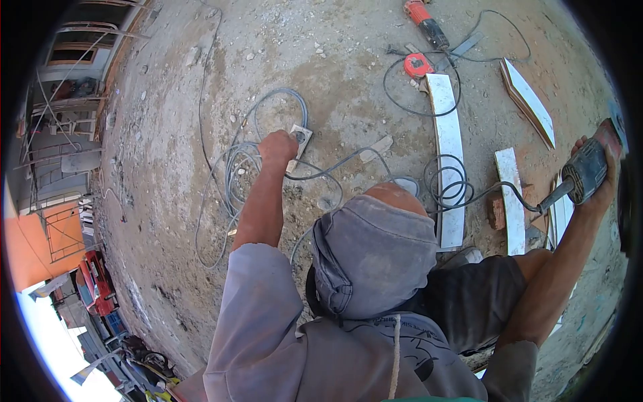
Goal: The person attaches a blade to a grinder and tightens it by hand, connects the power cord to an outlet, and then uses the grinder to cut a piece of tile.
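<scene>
Grey shirt point(281, 348) closest to the lens, pale cord hanging down its front; below it, knees bent in shorts point(375, 261). Left hand point(276, 146) reached forward, fingers curled in at a white socket block point(301, 149) on the dirt ground point(157, 167); anything inside the grasp is hidden. Loops of grey cable point(241, 157) lie beside it. Right hand point(609, 179) out at far right, gripping a dark power tool point(585, 171) by its body, front end near the edge of view. Tool's cord point(499, 187) leaves the rear and coils over a long white board point(444, 134). Shorter white strip point(510, 181) to the right, brick point(495, 211) alongside. Beyond the long board: red tape measure point(417, 65), then a red-and-black tool point(427, 25). Angled white panels point(530, 100) further right. Red vehicle point(97, 281) far left.
</scene>
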Motion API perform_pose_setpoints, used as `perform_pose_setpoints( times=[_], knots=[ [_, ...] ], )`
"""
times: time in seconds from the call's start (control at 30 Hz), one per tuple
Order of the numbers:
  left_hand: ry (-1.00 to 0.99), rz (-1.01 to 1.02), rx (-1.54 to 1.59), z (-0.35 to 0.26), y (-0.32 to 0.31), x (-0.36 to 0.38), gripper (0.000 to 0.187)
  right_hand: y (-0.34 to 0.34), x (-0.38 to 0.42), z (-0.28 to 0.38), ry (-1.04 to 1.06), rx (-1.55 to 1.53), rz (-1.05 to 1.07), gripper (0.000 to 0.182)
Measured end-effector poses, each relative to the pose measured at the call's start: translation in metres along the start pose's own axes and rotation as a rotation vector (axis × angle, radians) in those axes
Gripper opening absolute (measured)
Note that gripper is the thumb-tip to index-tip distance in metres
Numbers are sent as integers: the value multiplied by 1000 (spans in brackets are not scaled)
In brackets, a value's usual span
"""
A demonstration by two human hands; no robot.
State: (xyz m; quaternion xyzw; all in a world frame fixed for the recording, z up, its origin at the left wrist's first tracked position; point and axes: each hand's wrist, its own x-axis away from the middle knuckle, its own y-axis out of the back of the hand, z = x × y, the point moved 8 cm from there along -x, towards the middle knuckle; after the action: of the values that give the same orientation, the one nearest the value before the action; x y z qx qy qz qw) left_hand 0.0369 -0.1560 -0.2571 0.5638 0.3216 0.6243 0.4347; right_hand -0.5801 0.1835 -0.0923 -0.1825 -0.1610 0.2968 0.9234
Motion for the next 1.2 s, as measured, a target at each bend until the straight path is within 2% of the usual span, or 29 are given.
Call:
perform_pose_setpoints(
  times=[0.1, 0.33, 0.43, 0.5, 0.6, 0.8, 1.0, 1.2],
  knots=[
    [1, -43, 25, -9, 0, 10, 47, 0, 2, 3, 50, 4, -30, 54],
    [-14, -48, 26, -19, -13, 16, 46, 8, -3, 3, 22, -4, -4, 57],
    [43, -51, 49, -16, -7, 17, 45, 8, -4, 2, 22, 0, 6, 58],
    [112, -30, 45, -11, 1, 13, 39, 7, -4, 2, 32, 5, 8, 58],
    [114, 33, 46, -9, 1, 4, 41, 5, 0, 3, 47, 4, -26, 57],
    [107, 15, 97, -1, -8, 6, 51, 9, -5, 1, -5, 8, 13, 56],
    [132, -6, 96, 12, -20, 16, 53, 7, -2, 1, 20, 10, -28, 56],
    [97, 5, 69, 2, -4, 10, 48, 4, -1, 0, 20, -13, -13, 54]
  ],
)
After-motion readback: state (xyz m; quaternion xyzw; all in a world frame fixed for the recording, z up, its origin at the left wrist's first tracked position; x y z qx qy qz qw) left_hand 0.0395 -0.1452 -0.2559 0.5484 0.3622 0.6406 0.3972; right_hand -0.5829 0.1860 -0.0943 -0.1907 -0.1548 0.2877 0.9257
